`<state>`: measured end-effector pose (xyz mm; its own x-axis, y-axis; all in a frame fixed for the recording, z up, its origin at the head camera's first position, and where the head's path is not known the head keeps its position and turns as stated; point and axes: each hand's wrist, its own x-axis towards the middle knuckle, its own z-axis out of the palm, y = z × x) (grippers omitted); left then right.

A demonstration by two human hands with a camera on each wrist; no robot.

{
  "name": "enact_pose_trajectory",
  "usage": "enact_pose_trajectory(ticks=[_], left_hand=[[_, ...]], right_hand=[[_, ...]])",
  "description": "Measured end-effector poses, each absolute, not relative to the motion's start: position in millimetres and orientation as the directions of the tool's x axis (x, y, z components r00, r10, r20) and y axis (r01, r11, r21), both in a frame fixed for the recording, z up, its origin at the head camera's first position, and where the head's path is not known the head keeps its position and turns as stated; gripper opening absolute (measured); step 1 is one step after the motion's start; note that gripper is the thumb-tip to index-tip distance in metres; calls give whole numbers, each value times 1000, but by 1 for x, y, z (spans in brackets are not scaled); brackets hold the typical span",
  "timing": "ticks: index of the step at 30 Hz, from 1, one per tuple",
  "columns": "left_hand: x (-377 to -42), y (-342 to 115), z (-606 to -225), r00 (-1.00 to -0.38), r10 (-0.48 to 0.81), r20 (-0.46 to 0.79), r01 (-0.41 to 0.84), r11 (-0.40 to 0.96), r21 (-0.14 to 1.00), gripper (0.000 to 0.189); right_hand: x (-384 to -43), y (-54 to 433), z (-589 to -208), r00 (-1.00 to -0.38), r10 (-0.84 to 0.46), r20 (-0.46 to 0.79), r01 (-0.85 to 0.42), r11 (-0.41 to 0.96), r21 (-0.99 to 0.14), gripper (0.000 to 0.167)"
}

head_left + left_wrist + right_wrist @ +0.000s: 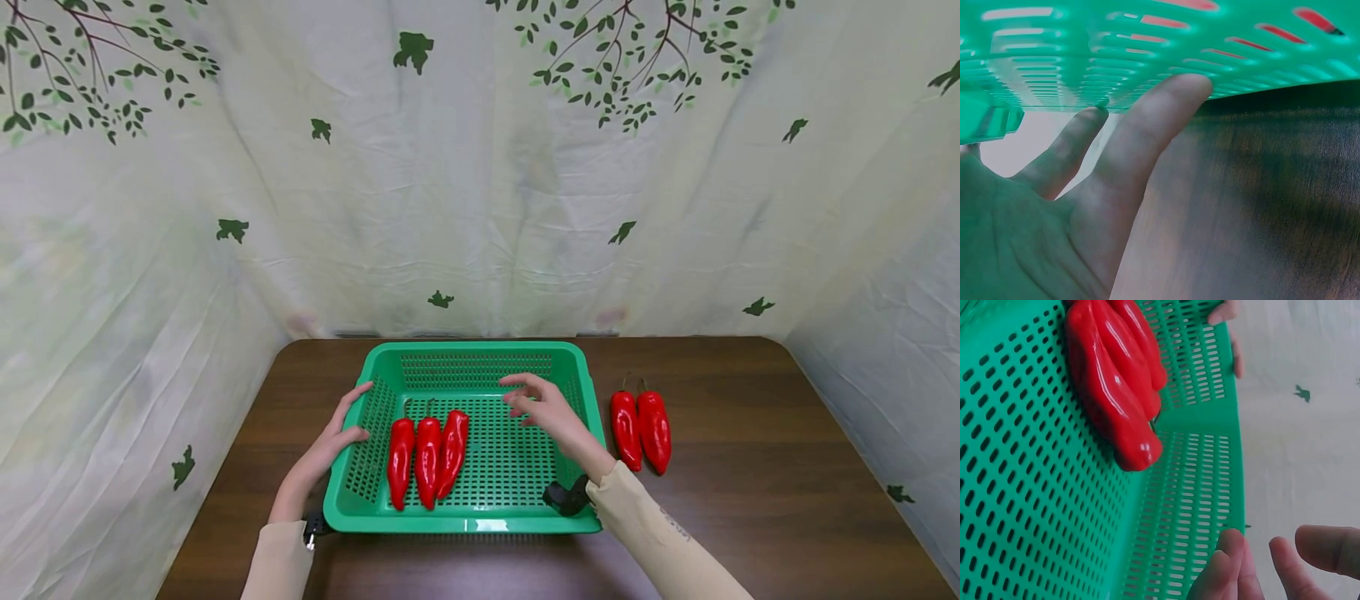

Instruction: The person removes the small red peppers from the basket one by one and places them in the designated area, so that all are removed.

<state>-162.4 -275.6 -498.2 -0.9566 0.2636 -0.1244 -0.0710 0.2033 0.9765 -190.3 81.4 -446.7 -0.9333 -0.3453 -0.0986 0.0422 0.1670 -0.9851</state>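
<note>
Three glossy red peppers lie side by side in the left half of a green perforated basket. My left hand is at the basket's left side, its fingers and thumb spread along the rim. In the left wrist view, the extended thumb lies against the slotted green wall. Over the right half of the basket hovers my right hand, fingers loosely bent with nothing between them. The right wrist view shows its fingertips apart from the peppers.
Two more red peppers lie together on the brown wooden table, just right of the basket. A pale cloth backdrop printed with leaves and birds surrounds the back and sides. Black bands sit at both wrists.
</note>
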Motion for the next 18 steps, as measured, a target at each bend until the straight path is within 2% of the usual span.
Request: enact_pose_trajectory(ticks=[18], left_hand=[[-162,-275,-498,-957,261,-123,-71,203,977,70]], right_hand=[[-192,53,-453,-922,-374,-105,24,216,-976,30]])
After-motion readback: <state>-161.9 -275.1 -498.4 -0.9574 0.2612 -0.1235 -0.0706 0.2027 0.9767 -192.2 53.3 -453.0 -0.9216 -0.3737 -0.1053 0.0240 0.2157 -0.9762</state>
